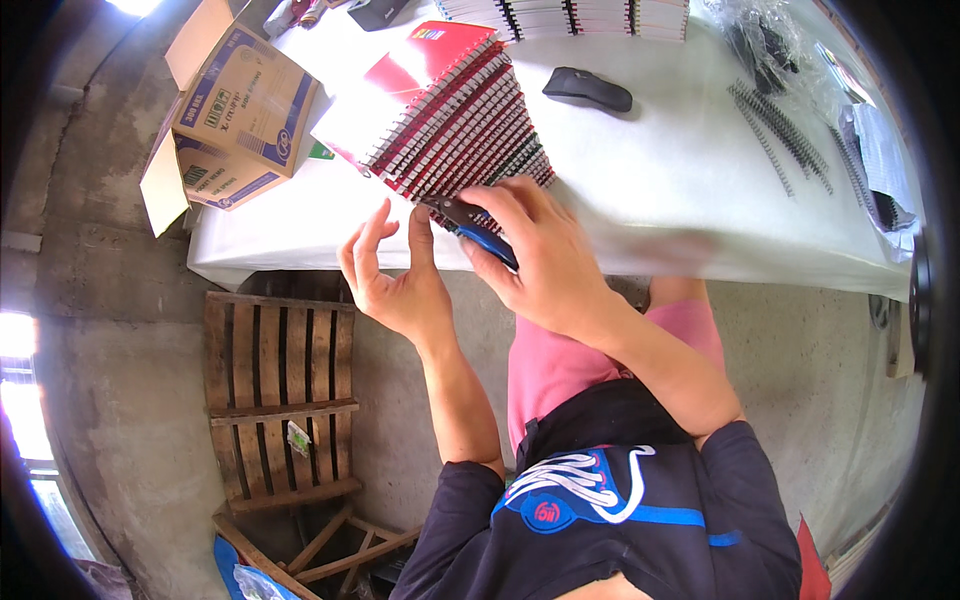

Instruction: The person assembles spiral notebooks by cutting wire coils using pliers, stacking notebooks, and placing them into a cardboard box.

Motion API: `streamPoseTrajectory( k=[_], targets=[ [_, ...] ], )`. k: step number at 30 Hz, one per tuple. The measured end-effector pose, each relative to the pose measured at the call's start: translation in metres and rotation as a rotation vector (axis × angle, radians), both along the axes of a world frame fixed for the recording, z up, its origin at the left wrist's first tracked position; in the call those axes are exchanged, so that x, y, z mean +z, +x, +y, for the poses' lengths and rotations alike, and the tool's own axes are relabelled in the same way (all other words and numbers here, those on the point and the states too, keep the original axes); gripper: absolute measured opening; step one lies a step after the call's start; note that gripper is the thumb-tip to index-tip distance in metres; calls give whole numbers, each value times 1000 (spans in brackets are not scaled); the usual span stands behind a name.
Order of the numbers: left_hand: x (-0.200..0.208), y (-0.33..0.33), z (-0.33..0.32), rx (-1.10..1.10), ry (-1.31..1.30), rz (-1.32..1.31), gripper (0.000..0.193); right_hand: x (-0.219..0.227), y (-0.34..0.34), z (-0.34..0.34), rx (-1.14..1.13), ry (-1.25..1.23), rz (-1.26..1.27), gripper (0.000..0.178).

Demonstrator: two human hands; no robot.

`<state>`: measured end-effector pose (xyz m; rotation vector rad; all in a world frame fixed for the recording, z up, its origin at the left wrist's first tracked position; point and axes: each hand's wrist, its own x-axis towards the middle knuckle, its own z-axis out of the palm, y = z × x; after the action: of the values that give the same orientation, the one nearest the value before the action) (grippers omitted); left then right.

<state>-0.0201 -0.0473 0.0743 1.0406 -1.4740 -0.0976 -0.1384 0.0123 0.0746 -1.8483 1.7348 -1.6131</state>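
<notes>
The right hand (pixel 550 250) has its fingers closed around a pliers-like hand tool with blue handles and a dark head (pixel 487 243), held at the near end of a slanting stack of red-and-white coil-bound notebooks (pixel 465 125); the left hand (pixel 405 295) is just beside it, its fingers spread wide (whether its thumb touches the tool, I cannot tell); the stack lies close to the near edge of the white-covered table (pixel 650 180); open cloth stretches rightward to loose, dark spiral coils (pixel 785 135), with a black oblong object (pixel 587 89) farther back; an open brown cardboard box (pixel 245 105) stands by the left edge.
</notes>
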Motion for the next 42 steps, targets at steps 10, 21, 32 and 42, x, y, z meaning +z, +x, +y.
streamPoseTrajectory(
  k=[10,21,32,42],
  targets=[
    [5,0,-2,-41,-52,-24,34,15,2,-5,-127,-63,301,39],
    [12,3,-1,13,-100,-151,32,13,2,-4,227,91,-221,36],
    [13,0,-7,-107,-136,-47,32,20,-8,-11,-216,-148,410,45],
    [17,-4,-11,-40,-158,-73,31,16,-8,-14,-136,-157,349,37]
  ],
)
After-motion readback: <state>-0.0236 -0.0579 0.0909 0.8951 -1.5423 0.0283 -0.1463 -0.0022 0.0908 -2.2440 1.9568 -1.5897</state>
